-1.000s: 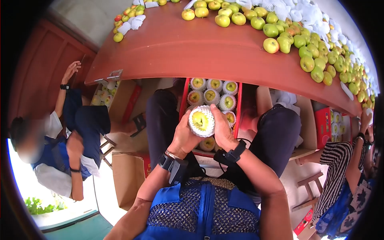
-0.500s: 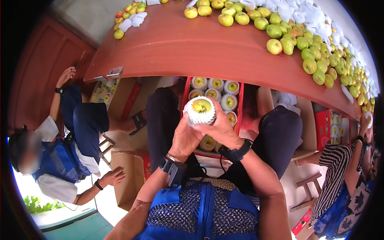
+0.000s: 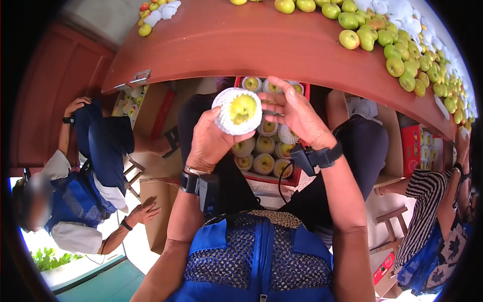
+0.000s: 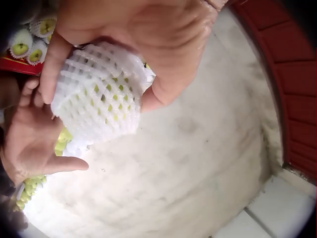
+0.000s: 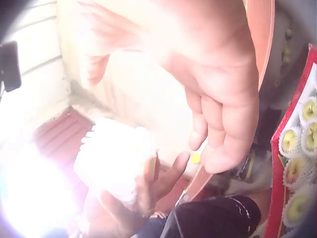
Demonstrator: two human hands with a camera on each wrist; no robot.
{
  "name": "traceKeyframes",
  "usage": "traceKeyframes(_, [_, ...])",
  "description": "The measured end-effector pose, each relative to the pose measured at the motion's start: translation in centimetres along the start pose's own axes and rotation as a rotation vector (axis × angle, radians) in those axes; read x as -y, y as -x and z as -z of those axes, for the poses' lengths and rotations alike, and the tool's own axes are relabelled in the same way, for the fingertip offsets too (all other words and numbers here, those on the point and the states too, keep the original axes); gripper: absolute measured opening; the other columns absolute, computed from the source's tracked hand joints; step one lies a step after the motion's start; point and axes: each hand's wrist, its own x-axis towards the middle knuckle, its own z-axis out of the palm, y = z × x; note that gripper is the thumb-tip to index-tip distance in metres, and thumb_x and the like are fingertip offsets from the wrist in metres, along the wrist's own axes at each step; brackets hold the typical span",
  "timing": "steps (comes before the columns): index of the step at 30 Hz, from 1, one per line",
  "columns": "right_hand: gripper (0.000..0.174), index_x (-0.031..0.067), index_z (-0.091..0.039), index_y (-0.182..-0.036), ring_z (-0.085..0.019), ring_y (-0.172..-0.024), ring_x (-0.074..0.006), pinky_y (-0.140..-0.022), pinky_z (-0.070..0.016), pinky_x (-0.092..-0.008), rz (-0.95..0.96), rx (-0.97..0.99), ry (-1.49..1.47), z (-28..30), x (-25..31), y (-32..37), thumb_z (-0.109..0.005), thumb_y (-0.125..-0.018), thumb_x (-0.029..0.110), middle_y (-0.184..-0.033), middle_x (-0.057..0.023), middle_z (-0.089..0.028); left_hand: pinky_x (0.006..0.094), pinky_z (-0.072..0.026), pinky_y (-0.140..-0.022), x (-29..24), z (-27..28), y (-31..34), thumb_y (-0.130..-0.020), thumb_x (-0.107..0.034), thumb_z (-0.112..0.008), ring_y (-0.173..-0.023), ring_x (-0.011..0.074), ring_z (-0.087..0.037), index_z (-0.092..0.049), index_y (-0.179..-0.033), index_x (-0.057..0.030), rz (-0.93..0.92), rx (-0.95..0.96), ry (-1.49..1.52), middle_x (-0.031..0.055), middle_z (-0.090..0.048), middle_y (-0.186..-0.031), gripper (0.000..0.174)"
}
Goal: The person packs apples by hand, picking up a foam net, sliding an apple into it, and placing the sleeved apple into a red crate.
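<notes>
An apple in a white foam net, yellow-green at its stem end, sits in my left hand, whose fingers and thumb curl round the net. From the side in the left wrist view, the foam net covers the fruit, with green showing through its mesh. Just right of the apple, my right hand is apart from it, fingers stretched out and holding nothing. Below both hands, a red box contains rows of apples in foam nets, partly hidden by the hands.
A red-brown table spans the front, with loose apples and white foam nets heaped at its right. A seated person is at left, another at right. Cardboard boxes stand on the floor.
Both hands held the netted apple before; the right hand has let go and moved off right. The left hand has lifted the apple up and left. The view has shifted slightly.
</notes>
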Motion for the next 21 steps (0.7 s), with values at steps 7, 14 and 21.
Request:
traceKeyframes(7, [0.072, 0.0032, -0.035, -0.134, -0.049, -0.112, -0.0161, -0.094, -0.0393, -0.0322, -0.164, 0.125, 0.270, -1.5, -3.0, -1.1, -0.067, -0.080, 0.038, -0.122, -0.0089, -0.051, 0.0416, -0.0558, -0.071, -0.6, 2.8, 0.2, -0.086, -0.034, -0.050, -0.096, 0.0268, -0.062, -0.046, -0.124, -0.0018, 0.163, -0.009, -0.307, 0.0132, -0.060, -0.111, 0.050])
traceKeyframes(14, [0.054, 0.0016, -0.053, -0.119, -0.053, -0.100, -0.0141, -0.083, -0.0426, -0.0274, -0.243, 0.098, 0.338, -1.2, -7.6, -1.1, -0.073, -0.075, 0.027, -0.108, -0.0062, -0.058, 0.0425, -0.0553, -0.074, 1.9, 7.3, 0.3, -0.089, -0.041, -0.049, -0.103, 0.0275, -0.059, -0.046, -0.124, -0.0027, 0.317, -0.023, -0.169, 0.0120, -0.057, -0.116, 0.052])
traceKeyframes(21, [0.074, -0.0049, -0.052, -0.118, -0.057, -0.101, -0.0234, -0.084, -0.0438, -0.0306, -0.579, 0.023, 0.915, 6.7, -12.8, -1.1, -0.077, -0.061, 0.036, -0.110, -0.0181, -0.060, 0.0352, -0.0475, -0.081, 9.4, 19.3, 0.0, -0.090, -0.028, -0.051, -0.088, 0.0231, -0.059, -0.050, -0.109, -0.0044, 0.499, 0.242, 0.210, 0.0120, -0.057, -0.102, 0.030])
